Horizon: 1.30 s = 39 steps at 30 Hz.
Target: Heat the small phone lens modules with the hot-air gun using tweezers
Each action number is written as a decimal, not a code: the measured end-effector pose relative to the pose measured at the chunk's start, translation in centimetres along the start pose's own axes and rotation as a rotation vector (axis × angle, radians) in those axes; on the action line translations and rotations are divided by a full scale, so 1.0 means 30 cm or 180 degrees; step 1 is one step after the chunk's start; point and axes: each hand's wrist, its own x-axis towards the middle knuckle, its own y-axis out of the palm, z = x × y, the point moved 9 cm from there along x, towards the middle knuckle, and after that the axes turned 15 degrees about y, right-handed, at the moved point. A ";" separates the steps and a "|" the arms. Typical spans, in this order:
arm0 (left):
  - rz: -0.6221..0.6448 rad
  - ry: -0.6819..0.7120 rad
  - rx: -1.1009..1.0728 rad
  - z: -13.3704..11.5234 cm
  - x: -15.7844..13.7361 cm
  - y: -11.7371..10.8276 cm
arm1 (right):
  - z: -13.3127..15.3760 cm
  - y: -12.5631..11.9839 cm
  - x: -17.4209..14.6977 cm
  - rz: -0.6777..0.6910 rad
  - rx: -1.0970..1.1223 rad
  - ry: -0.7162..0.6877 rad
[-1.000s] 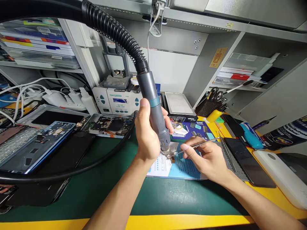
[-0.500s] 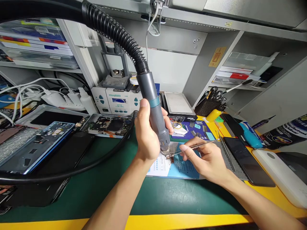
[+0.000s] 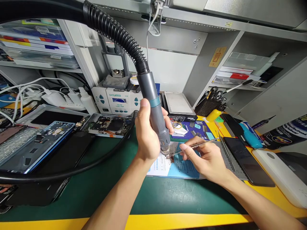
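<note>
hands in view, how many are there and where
2: the left hand grips the grey tool; the right hand holds metal tweezers over the printed sheet. No others show.

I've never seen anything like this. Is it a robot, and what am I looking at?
No robot: these are a person's bare hands, seen by one camera worn on the head, looking forward and down. The left hand grips a thick grey tool on a black hose, its metal nozzle pointing down. The right hand holds slim tweezers, tips beside a small brown part; contact is too small to tell. Beneath is a blue-and-white printed sheet on a green mat. Circuit boards lie further left.
</note>
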 end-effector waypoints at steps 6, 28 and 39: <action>-0.0007 0.0016 -0.0002 -0.003 0.001 0.002 | -0.001 0.001 0.001 -0.0017 0.0056 0.0009; 0.0040 0.0032 -0.0029 -0.007 -0.006 0.007 | 0.007 -0.002 0.002 -0.0052 -0.0054 -0.0019; 0.0057 -0.0014 -0.0007 -0.002 -0.006 0.010 | 0.013 0.000 0.003 -0.0038 -0.0105 -0.0016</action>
